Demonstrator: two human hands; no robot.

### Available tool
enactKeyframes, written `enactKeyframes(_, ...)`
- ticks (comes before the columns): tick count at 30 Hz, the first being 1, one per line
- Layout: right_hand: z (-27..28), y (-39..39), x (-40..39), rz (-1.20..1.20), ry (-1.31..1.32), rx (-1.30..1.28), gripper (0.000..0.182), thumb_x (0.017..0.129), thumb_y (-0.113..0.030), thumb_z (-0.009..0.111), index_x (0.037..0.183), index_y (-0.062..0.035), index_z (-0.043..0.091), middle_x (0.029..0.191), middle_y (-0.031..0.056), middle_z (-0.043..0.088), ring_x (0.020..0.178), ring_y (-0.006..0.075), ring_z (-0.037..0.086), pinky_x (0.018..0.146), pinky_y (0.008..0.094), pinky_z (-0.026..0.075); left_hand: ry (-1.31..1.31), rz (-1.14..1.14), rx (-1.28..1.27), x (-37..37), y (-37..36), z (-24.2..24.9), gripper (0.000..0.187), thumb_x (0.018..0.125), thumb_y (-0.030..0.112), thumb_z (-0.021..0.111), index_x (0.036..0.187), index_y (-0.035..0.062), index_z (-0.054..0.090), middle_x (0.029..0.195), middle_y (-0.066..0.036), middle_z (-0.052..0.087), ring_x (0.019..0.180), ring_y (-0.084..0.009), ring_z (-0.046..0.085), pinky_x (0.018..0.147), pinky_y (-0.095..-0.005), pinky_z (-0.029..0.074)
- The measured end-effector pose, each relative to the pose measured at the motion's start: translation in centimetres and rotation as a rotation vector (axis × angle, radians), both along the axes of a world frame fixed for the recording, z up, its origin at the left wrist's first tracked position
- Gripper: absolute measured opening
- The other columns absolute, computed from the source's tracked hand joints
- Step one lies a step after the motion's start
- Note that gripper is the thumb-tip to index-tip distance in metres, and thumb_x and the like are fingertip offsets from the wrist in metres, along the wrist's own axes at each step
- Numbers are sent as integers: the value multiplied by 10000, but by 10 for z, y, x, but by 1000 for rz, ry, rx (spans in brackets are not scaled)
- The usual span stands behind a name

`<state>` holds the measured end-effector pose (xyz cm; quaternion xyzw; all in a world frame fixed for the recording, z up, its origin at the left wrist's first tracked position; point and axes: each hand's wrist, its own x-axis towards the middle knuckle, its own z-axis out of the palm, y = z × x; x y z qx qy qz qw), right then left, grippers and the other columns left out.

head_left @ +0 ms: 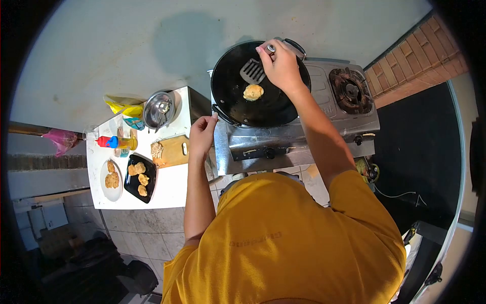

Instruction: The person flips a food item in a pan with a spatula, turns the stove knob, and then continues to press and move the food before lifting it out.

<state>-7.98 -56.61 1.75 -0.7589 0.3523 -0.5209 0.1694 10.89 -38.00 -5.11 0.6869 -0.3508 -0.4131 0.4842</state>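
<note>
A large black wok (228, 76) sits on the left side of a metal gas stove. One browned, battered piece of food (253, 92) lies near the middle of it. My right hand (281, 65) is closed round the handle of a slotted spatula (251, 72), whose blade rests in the wok just above the food. At the wok's near-left edge, my left hand (202, 134) has its fingertips pinched at the dark loop handle (225, 115).
Right of the wok is an unlit burner (351, 91). On the white table (169, 190) at left are a metal bowl (159, 110), a cutting board (174, 152), a black tray (132, 190) of fried pieces, a white plate (107, 195), and red-capped and blue-capped bottles (126, 143).
</note>
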Motion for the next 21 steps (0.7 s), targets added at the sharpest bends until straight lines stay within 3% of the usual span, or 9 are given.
enactKeyframes(3,9,8,-2,48,-55,39,140,847,-133,646,846,-3,596,772,145,598,632,268,603,584,317,478,5,8,-2,1,0,-1,295,916,280,616,800,9,627,684,36,528,653,-50,432,590,-212,357)
enactKeyframes(5,12,9,-7,-20,-115,12,144,848,-139,642,840,-3,594,783,143,599,634,282,597,588,331,476,-1,12,0,2,1,-1,297,916,281,615,797,9,626,683,36,527,653,-50,432,590,-213,357)
enactKeyframes(10,10,6,-25,-221,65,-138,125,838,-111,613,842,-7,545,785,163,557,712,385,559,613,423,453,-16,9,-15,0,2,-1,302,918,284,610,805,4,627,691,29,538,660,-55,442,597,-214,364)
enactKeyframes(21,-3,6,-16,-193,25,-59,120,848,-113,617,864,-12,555,811,162,571,716,380,575,629,426,474,-9,2,1,-2,5,-2,296,921,282,605,828,2,636,702,27,547,663,-54,446,601,-211,363)
